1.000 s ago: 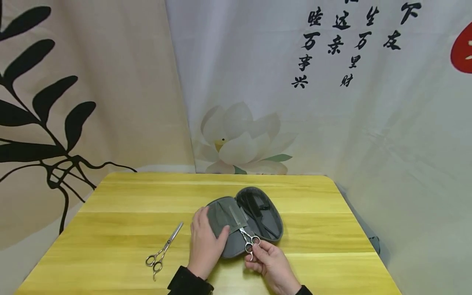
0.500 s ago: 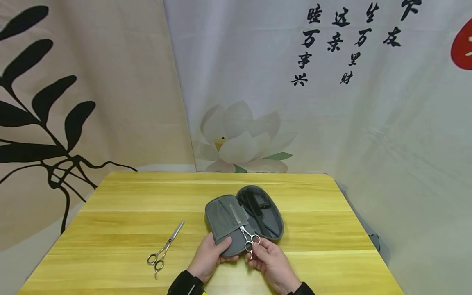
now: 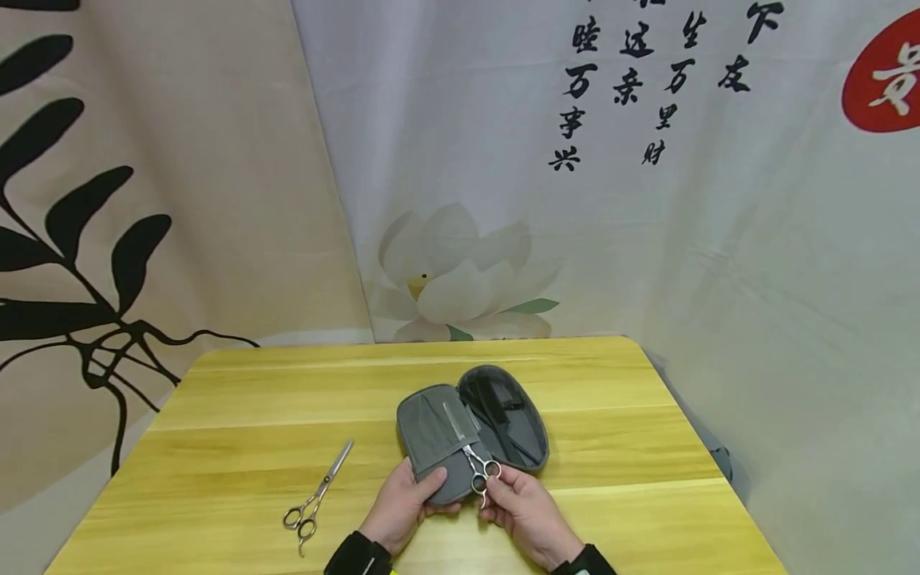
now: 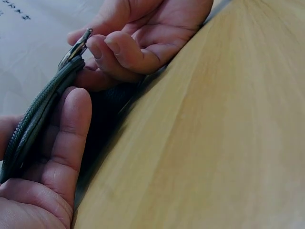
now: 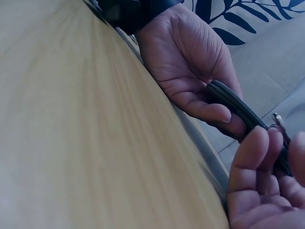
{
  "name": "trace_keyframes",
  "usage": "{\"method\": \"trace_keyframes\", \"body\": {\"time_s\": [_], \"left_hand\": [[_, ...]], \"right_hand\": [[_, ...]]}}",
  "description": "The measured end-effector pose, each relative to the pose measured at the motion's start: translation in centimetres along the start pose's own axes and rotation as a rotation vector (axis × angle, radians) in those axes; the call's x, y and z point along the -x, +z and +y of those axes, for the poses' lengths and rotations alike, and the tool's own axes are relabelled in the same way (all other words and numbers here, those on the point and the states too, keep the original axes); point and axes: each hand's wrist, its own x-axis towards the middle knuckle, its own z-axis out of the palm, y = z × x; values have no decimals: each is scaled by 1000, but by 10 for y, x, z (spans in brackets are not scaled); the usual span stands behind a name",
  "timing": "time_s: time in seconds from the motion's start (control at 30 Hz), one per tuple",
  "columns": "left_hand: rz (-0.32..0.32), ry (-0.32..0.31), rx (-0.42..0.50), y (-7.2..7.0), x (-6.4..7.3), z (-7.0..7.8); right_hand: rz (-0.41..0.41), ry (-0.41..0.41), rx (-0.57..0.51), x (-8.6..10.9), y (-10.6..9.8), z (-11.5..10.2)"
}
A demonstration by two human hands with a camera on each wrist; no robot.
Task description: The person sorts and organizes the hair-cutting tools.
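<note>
A grey zip case lies unfolded in two halves near the table's front. My left hand grips the near edge of its left half, thumb on top and fingers underneath. That edge is raised off the table in the left wrist view. A pair of silver scissors has its blades in the case's mesh pocket, the ring handles sticking out towards me. My right hand pinches those handles between thumb and fingers. Inside the right half lies a black comb with other dark items.
A second pair of silver scissors lies on the yellow wooden table, left of my left hand. Behind the table hangs a printed cloth with leaves, a lotus and black characters.
My left hand has slid from the case's left side to its near edge and now holds it from below. The right hand keeps its pinch on the scissors. The head view has shifted slightly.
</note>
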Motion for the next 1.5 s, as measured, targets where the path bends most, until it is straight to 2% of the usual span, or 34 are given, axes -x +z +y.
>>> {"method": "trace_keyframes", "body": {"time_s": [0.13, 0.5, 0.9, 1.5], "left_hand": [[16, -27, -15, 1, 0, -1], [1, -12, -36, -1, -3, 1], [22, -28, -34, 3, -2, 5], [47, -21, -31, 0, -1, 2]], "right_hand": [[17, 9, 13, 0, 2, 1], [57, 4, 28, -3, 5, 0], [128, 38, 37, -2, 13, -5], [330, 22, 117, -11, 27, -2]]}}
